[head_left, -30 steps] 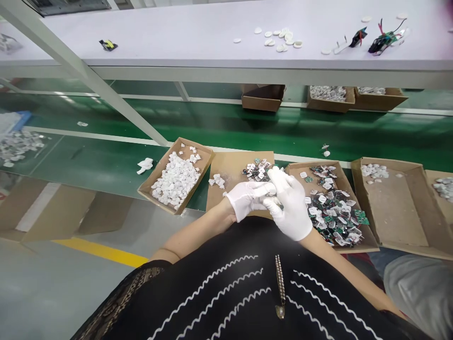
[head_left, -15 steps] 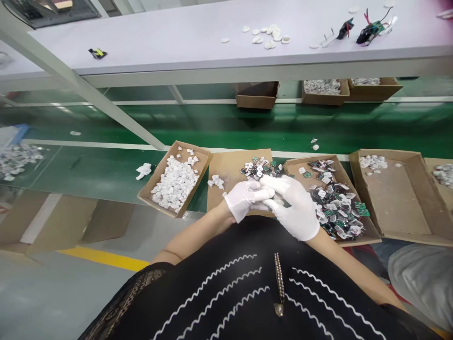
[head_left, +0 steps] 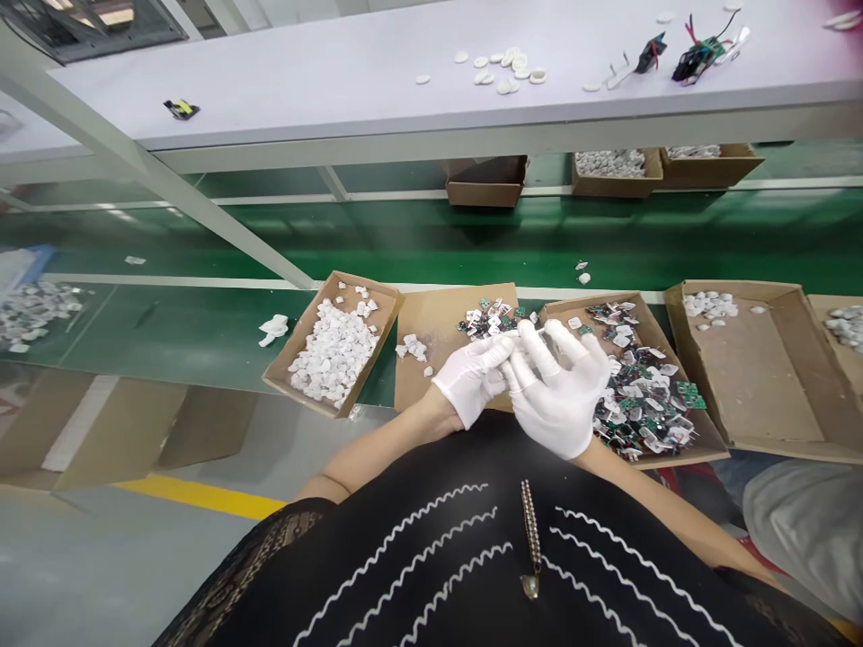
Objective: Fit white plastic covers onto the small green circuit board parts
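Note:
Both my hands wear white gloves and meet in front of me over the near edge of a flat cardboard sheet point(head_left: 438, 310). My left hand point(head_left: 472, 377) has its fingers curled towards my right hand point(head_left: 556, 395), whose fingers are bent and pressed against it. Whatever small piece they pinch between them is hidden by the gloves. Just beyond the fingertips lies a small heap of green circuit boards with white parts point(head_left: 489, 319). A cardboard tray point(head_left: 701, 431) full of the same boards sits right of my right hand.
A tray of white plastic pieces point(head_left: 333, 346) lies to the left, a mostly bare tray point(head_left: 755, 368) to the right. Behind runs a green conveyor belt point(head_left: 404, 238) under a white shelf point(head_left: 337, 72) carrying white discs and wired parts. A loose white piece point(head_left: 271, 326) lies on the belt.
My right hand's fingers have lifted and spread a little over the left hand; both hands stay at the same spot. The camera view has tilted slightly.

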Available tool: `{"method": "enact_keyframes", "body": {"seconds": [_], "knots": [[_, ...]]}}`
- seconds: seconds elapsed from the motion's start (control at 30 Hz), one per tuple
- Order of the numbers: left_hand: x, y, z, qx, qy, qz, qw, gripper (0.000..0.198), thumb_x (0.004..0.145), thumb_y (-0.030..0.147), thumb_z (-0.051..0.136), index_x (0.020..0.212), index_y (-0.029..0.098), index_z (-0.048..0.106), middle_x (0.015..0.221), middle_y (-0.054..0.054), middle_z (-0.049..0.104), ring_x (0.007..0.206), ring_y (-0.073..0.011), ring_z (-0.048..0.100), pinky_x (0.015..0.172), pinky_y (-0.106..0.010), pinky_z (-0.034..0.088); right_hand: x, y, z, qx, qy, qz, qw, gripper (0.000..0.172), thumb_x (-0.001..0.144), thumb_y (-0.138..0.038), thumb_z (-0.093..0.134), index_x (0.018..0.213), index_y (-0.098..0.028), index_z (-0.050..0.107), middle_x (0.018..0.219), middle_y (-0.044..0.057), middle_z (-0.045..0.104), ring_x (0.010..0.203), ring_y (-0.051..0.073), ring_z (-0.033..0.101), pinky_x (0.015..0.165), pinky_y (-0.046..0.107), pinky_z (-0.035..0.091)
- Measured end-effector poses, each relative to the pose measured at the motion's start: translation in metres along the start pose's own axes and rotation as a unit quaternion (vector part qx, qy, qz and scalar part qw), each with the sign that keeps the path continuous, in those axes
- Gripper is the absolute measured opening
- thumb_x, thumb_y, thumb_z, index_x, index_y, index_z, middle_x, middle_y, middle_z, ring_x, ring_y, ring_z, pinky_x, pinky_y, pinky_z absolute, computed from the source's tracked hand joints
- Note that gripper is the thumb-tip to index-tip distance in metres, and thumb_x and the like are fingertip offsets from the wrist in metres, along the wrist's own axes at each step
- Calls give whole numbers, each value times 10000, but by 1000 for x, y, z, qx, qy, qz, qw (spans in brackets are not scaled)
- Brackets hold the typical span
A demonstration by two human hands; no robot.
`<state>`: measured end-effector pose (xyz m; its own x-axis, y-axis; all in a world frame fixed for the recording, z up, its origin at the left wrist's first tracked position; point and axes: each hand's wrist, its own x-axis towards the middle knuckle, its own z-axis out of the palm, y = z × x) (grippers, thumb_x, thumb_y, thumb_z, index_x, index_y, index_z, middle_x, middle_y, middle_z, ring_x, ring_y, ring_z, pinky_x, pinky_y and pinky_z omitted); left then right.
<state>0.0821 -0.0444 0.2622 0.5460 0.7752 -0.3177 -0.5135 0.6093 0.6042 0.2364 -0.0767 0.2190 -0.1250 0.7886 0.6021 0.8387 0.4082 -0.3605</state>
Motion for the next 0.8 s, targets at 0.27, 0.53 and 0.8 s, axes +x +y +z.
{"method": "enact_keyframes", "body": {"seconds": [0.27,0.53,0.8], "knots": [[-4,19,5,26,13,-61,998,190,829,262,764,932,108,722,1032,-126,745,1021,-244,714,1013,-416,520,34,-6,-25,193,-83,70,975,441,909,-340,695,1338,-262,633,1328,54,666,1266,278,576,1170,519,352],[-3,19,-5,1,-38,-93,995,241,838,291,752,1005,120,727,1064,-131,738,1047,-258,706,1046,-449,508,26,-5,-33,329,-98,190,920,461,847,-316,766,1299,-298,675,1292,28,681,1205,244,627,1094,420,491],[-2,7,-12,65,65,-94,991,354,711,363,874,977,155,767,998,-87,766,880,-247,743,917,-402,595,45,-3,-35,321,-100,136,932,204,894,-292,723,1084,-271,794,1023,2,777,954,185,703,903,284,545]]}}
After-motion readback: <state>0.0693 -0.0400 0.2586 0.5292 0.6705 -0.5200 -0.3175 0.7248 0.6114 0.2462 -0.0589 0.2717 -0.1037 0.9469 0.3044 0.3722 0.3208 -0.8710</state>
